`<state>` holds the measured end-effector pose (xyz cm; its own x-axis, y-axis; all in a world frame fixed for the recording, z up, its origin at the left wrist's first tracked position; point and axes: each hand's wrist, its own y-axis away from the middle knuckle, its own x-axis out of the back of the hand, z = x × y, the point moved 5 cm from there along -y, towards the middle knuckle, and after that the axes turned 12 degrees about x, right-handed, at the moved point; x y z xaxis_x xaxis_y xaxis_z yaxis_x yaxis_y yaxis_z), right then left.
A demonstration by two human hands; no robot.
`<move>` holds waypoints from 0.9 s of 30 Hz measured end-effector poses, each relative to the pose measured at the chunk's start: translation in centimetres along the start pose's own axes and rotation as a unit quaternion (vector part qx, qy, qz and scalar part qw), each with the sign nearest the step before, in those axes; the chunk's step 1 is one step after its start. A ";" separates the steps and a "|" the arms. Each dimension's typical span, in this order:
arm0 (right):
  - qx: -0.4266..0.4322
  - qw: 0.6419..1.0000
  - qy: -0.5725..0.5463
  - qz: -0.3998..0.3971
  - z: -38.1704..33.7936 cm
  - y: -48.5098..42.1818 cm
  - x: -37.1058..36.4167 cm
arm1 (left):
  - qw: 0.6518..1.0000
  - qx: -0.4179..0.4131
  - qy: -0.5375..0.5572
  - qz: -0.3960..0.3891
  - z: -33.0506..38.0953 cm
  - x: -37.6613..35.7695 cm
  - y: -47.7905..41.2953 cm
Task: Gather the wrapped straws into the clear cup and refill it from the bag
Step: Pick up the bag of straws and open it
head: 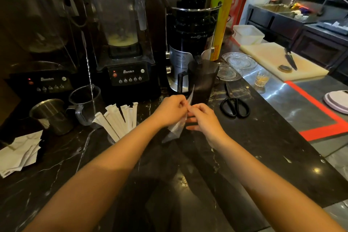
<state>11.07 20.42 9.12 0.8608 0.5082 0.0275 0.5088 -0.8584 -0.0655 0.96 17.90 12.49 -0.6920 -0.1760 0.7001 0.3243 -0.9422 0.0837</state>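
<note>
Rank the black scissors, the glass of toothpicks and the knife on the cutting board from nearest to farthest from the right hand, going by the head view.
From the right hand:
1. Black scissors, just to its right on the dark counter.
2. Glass of toothpicks, farther right and back, on the steel surface.
3. Knife, farthest, lying on the white cutting board.

Drink-bar prep counter in a cafe or juice shop.
Two commercial blenders in sound covers at upper left, a black juicer at top centre, steel jugs at left, wrapped straws standing in a clear cup, all on a dark marble counter. Upper right: cutting board with knife, glass plates, steel sink with taps, red floor tape.
</note>
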 end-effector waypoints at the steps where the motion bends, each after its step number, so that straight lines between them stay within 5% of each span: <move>1: 0.000 1.000 -0.012 -0.002 -0.4 0.0 -0.1 | 1.000 0.007 0.023 -0.014 0.0 0.4 -0.2; 12: 0.041 0.996 0.021 -0.076 -2.8 -0.5 -0.5 | 0.931 0.081 0.309 -0.178 -1.0 1.3 1.0; 27: 0.004 0.991 0.069 -0.118 -1.7 -0.7 -2.0 | 0.916 0.096 0.337 -0.197 -3.9 0.0 1.2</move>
<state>9.03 19.87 10.77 0.7111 0.6800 0.1784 0.6967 -0.7157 -0.0491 -1.17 15.64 9.77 -0.9995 -0.0304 -0.0029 0.0267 -0.9142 0.4045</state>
